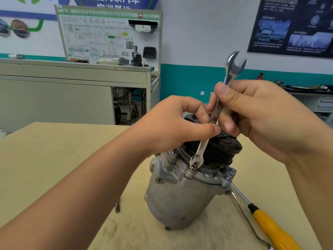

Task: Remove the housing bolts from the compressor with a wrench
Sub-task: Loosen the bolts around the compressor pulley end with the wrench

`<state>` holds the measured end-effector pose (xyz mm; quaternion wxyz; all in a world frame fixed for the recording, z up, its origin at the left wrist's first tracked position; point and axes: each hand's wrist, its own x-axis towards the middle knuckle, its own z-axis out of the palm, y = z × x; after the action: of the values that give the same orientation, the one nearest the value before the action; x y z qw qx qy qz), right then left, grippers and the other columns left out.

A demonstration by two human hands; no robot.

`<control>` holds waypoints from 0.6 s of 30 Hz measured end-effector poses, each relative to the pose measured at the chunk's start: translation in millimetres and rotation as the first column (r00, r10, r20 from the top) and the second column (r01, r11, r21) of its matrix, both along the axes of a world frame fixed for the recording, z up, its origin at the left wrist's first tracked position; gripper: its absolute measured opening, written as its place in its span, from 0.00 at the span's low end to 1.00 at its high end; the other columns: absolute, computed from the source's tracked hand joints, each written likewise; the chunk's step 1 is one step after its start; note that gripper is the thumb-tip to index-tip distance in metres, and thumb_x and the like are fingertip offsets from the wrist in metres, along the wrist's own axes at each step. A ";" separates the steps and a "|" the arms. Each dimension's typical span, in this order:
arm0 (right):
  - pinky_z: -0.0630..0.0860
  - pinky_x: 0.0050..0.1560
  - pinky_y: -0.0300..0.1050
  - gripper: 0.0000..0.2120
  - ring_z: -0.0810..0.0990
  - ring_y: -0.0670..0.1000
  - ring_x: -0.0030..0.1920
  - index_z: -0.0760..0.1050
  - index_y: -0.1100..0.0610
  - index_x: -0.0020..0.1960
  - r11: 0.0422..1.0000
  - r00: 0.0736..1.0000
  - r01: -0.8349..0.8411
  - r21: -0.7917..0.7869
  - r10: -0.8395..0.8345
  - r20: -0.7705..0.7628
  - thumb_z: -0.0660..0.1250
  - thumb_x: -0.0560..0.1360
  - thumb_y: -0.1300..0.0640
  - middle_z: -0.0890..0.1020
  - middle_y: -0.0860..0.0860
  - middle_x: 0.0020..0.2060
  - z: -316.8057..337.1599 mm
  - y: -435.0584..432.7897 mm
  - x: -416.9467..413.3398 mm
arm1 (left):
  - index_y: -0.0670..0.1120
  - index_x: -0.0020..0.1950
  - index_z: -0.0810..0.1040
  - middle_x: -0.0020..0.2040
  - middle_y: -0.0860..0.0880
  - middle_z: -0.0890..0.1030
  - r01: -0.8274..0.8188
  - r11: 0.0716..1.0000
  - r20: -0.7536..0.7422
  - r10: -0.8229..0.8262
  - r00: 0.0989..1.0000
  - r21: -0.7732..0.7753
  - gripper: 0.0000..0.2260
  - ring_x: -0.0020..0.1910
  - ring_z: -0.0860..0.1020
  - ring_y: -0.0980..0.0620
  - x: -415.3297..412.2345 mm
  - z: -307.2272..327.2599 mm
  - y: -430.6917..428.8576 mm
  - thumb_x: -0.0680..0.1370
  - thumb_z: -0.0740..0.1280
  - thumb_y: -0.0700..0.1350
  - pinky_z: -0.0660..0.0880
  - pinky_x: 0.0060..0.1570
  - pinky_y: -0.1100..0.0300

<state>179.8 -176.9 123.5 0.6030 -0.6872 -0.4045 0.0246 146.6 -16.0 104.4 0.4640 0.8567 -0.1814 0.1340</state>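
I had both hands on the wrench (214, 116): left hand (173, 129) pinching its shaft between thumb and fingers, right hand (261, 114) curled round it higher up. Its lower end sat on a bolt (192, 169) atop the compressor (180, 197), which stood upright nearer the table's (54, 159) right edge, screwdriver (270, 226) just beside it.

- The wrench (215, 113) is polished metal, glossy and smooth.
- The compressor (180, 195) is dull grey cast metal, matt and slightly rough.
- Its pulley (222, 150) looks black and matt.
- The screwdriver (273, 230) has a glossy yellow plastic handle.
- The table (54, 159) is matt, pale and scuffed.
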 end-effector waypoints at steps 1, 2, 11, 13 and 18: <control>0.69 0.24 0.32 0.16 0.71 0.44 0.22 0.80 0.54 0.34 1.000 1.000 -0.005 -0.003 0.005 0.009 0.63 0.66 0.42 0.73 0.49 0.20 0.7 -0.1 -2.4 | 0.48 0.36 0.79 0.41 0.52 0.81 0.026 1.000 -0.004 -0.026 1.000 0.015 0.08 0.49 0.78 0.58 -1.3 1.5 -0.2 0.69 0.74 0.51 0.69 0.59 0.58; 0.69 0.25 0.32 0.18 0.72 0.44 0.22 0.80 0.54 0.33 1.000 1.000 -0.003 -0.007 0.004 0.017 0.64 0.66 0.41 0.73 0.50 0.20 1.4 -0.5 -4.9 | 0.47 0.40 0.81 0.45 0.50 0.82 0.058 0.998 -0.010 -0.058 0.998 0.028 0.08 0.51 0.78 0.56 -2.4 3.1 -0.4 0.69 0.72 0.50 0.69 0.62 0.55; 0.68 0.26 0.32 0.16 0.69 0.42 0.23 0.75 0.52 0.34 0.950 0.930 0.271 -0.156 -0.217 0.295 0.58 0.79 0.53 0.74 0.49 0.21 0.6 -9.2 -18.3 | 0.50 0.38 0.83 0.48 0.55 0.83 0.129 0.988 -0.080 -0.122 0.989 0.086 0.10 0.57 0.78 0.55 -1.9 10.7 -1.4 0.63 0.74 0.54 0.66 0.68 0.49; 0.67 0.25 0.31 0.15 0.68 0.42 0.23 0.73 0.52 0.34 0.955 0.937 0.253 -0.155 -0.201 0.287 0.58 0.78 0.55 0.73 0.48 0.21 -0.6 -12.4 -20.0 | 0.51 0.35 0.82 0.47 0.52 0.83 0.115 0.989 -0.081 -0.108 0.991 0.094 0.10 0.54 0.79 0.54 -1.6 11.0 -4.0 0.61 0.77 0.55 0.67 0.65 0.52; 0.69 0.28 0.33 0.08 0.69 0.43 0.26 0.73 0.56 0.44 0.973 0.968 0.195 -0.124 -0.171 0.183 0.59 0.78 0.54 0.73 0.49 0.23 -6.7 -22.2 -13.3 | 0.53 0.28 0.77 0.44 0.51 0.83 0.070 0.993 -0.070 -0.063 0.996 0.097 0.12 0.49 0.80 0.54 0.0 11.3 -11.7 0.57 0.74 0.58 0.71 0.61 0.54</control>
<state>166.4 -199.1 116.8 0.5156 -0.7622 -0.3866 -0.0617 146.6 -27.7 115.6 0.4310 0.8761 -0.2005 0.0804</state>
